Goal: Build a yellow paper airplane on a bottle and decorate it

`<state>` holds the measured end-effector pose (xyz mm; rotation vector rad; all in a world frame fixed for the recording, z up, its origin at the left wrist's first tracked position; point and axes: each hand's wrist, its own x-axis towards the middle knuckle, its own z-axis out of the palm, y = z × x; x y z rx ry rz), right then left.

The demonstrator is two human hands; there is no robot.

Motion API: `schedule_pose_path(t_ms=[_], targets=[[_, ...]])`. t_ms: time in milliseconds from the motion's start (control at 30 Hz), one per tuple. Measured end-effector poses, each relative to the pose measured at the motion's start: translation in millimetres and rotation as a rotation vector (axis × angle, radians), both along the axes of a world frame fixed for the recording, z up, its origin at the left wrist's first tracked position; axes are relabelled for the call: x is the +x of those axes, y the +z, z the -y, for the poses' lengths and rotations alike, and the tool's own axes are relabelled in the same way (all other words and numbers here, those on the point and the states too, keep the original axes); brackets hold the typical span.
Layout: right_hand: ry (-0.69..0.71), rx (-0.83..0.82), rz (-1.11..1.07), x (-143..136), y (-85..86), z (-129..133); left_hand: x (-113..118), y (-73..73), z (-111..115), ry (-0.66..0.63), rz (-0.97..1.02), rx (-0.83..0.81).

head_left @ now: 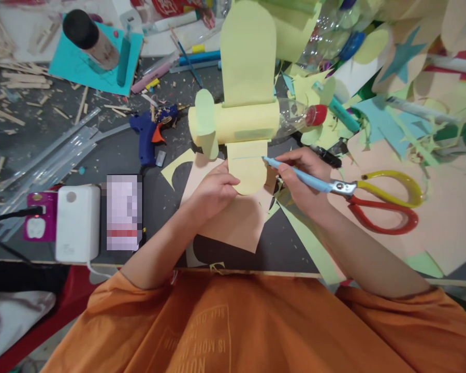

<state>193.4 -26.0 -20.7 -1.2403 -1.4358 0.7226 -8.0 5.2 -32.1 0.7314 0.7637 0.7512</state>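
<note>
Evidently, left hand [216, 190] pinches the yellow flap [248, 173] between both hands; right hand [303, 178] grips a blue marker [314, 180].

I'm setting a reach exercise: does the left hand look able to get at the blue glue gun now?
Probably yes: the glue gun lies close by, only flat-looking paper between, though the left hand would need to release the yellow flap.
</note>
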Motion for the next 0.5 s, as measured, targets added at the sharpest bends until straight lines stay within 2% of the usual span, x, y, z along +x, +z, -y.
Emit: schedule_pose_path(t_ms=[133,400,500], targets=[[0.005,-0.009,0.005,-1.7,0.5,0.0,-0.2,-1.3,-1.0,0.016,-0.045,0.032],[-0.061,0.011,-0.002,-0.9,-2.4,0.0,0.2,0.0,-1.6,-0.008,0.022,-0.051],[-0.059,-0.001,0.002,-1.4,-2.5,0.9,-1.3,0.0,-2.1,-0.010,-0.004,-0.036]])
